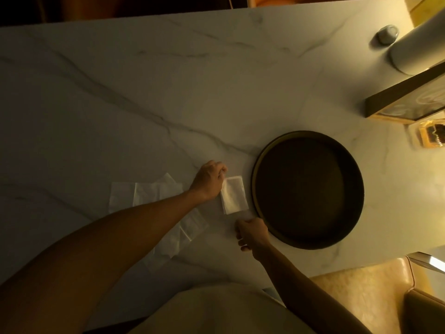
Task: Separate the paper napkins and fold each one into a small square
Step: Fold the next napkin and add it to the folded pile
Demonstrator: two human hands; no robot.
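A small folded white napkin (234, 195) lies flat on the marble table (144, 92), just left of a dark round tray (255, 174). My left hand (210, 180) rests at the napkin's far left corner, fingertips curled onto its edge. A little nearer to me, my right hand (251, 233) is below the napkin's near edge, fingers curled, apart from it. Several unfolded white napkins (144, 196) lie spread under and beside my left forearm, with more napkins (178, 235) nearer to me.
The dark tray holds nothing. At the right edge stand a dark framed box (407, 100), a white cylinder (416, 42) and a small grey knob-like object (386, 34). A tan leather chair (375, 297) stands at the lower right.
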